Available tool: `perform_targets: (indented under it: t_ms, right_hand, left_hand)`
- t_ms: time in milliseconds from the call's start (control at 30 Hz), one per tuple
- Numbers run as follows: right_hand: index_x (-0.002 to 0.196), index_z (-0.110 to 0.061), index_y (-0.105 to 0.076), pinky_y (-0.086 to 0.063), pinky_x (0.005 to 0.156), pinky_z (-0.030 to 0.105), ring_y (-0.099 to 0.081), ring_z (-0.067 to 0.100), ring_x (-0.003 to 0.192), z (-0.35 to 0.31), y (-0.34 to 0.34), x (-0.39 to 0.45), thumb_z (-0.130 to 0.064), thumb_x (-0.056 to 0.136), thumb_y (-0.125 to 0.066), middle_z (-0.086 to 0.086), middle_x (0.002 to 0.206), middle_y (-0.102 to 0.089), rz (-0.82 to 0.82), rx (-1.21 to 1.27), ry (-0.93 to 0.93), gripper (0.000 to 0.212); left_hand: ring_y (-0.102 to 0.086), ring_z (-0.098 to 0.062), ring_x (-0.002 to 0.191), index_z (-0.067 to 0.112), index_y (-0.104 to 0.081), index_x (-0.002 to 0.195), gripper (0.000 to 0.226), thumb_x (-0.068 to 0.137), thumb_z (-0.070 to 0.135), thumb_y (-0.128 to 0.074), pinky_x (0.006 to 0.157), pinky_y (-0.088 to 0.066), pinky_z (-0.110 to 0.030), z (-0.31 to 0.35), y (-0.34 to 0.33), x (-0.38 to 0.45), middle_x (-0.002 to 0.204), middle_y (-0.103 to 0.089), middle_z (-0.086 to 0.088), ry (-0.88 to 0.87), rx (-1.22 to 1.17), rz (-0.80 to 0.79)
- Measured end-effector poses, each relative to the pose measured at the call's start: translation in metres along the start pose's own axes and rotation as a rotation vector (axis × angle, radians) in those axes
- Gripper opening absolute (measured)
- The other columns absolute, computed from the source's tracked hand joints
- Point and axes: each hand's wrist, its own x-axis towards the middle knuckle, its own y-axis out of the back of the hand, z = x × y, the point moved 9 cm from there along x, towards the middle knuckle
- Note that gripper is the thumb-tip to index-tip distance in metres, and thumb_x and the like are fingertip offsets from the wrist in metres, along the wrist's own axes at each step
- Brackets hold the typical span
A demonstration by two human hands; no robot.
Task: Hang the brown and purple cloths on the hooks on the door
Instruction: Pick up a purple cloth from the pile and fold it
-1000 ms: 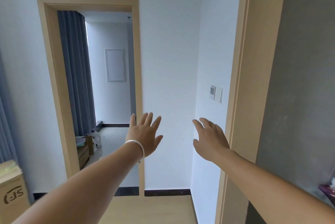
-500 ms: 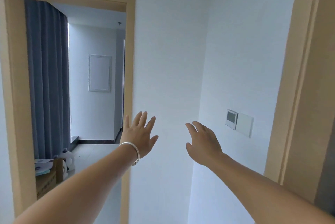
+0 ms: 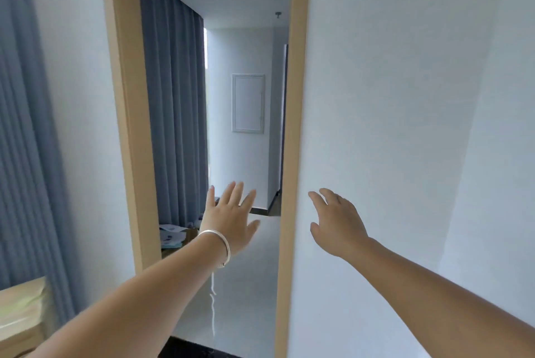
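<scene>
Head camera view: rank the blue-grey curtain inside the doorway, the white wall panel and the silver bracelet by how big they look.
1. Blue-grey curtain, largest.
2. White wall panel.
3. Silver bracelet, smallest, though it is nearest the camera.

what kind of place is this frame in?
Likely an indoor corridor facing a side room: a wood-trimmed doorway in white walls, grey-blue curtains inside, a white wall panel beyond. Both hands are empty.
</scene>
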Motion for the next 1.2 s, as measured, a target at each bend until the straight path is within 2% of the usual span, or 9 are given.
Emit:
perform_targets:
  t_ms: [167, 400, 567, 733, 900, 1200]
  right_hand:
    - [0.143, -0.020, -0.029, -0.030, 0.105, 0.034, -0.034, 0.023, 0.129, -0.068, -0.049, 0.103, -0.025, 0.088, -0.047, 0.001, 0.142, -0.033, 0.006, 0.083, 0.223, 0.058]
    - [0.150, -0.020, -0.021, -0.025, 0.113, 0.038, -0.025, 0.024, 0.140, -0.205, -0.105, 0.187, -0.029, 0.093, -0.047, 0.005, 0.155, -0.023, -0.021, 0.256, 0.535, 0.063]
    - [0.147, -0.019, -0.023, -0.027, 0.111, 0.042, -0.033, 0.026, 0.131, -0.337, -0.120, 0.183, -0.026, 0.091, -0.047, 0.006, 0.148, -0.031, -0.051, 0.388, 0.764, 0.061]
    - [0.151, -0.021, -0.017, -0.019, 0.115, 0.041, -0.021, 0.025, 0.141, -0.461, -0.122, 0.165, -0.028, 0.093, -0.046, 0.005, 0.156, -0.019, -0.073, 0.497, 0.953, 0.065]
    - [0.151, -0.021, -0.015, -0.011, 0.119, 0.042, -0.014, 0.022, 0.144, -0.580, -0.129, 0.163, -0.029, 0.094, -0.045, 0.004, 0.158, -0.015, -0.093, 0.514, 1.062, 0.066]
    - [0.149, -0.024, -0.020, -0.016, 0.116, 0.041, -0.021, 0.023, 0.142, -0.778, -0.159, 0.149, -0.027, 0.092, -0.047, 0.004, 0.156, -0.020, -0.153, 0.524, 1.205, 0.063]
  left_hand:
    - [0.003, -0.026, 0.147, 0.031, -0.002, 0.152, 0.068, 0.094, 0.063, -0.019, 0.116, 0.001, -0.057, -0.099, -0.039, 0.024, 0.161, -0.003, -0.002, 0.222, 0.121, -0.056]
    - [0.006, -0.024, 0.148, 0.030, 0.001, 0.152, 0.068, 0.095, 0.061, -0.019, 0.116, 0.005, -0.057, -0.222, -0.063, -0.015, 0.161, 0.000, -0.002, 0.514, 0.259, -0.170]
    - [0.010, -0.022, 0.147, 0.030, 0.003, 0.152, 0.071, 0.094, 0.062, -0.022, 0.115, 0.008, -0.055, -0.311, -0.062, -0.081, 0.161, 0.003, -0.003, 0.704, 0.330, -0.227]
    - [0.005, -0.021, 0.148, 0.032, 0.001, 0.152, 0.070, 0.093, 0.063, -0.022, 0.114, 0.006, -0.054, -0.398, -0.060, -0.153, 0.162, 0.002, -0.002, 0.866, 0.403, -0.258]
    - [0.000, -0.022, 0.148, 0.033, -0.003, 0.152, 0.069, 0.093, 0.063, -0.024, 0.115, 0.000, -0.056, -0.498, -0.050, -0.213, 0.161, -0.002, -0.002, 0.992, 0.456, -0.253]
    - [-0.001, -0.021, 0.148, 0.031, -0.001, 0.152, 0.070, 0.094, 0.063, -0.021, 0.115, 0.001, -0.055, -0.642, -0.087, -0.312, 0.162, -0.003, -0.003, 1.134, 0.464, -0.344]
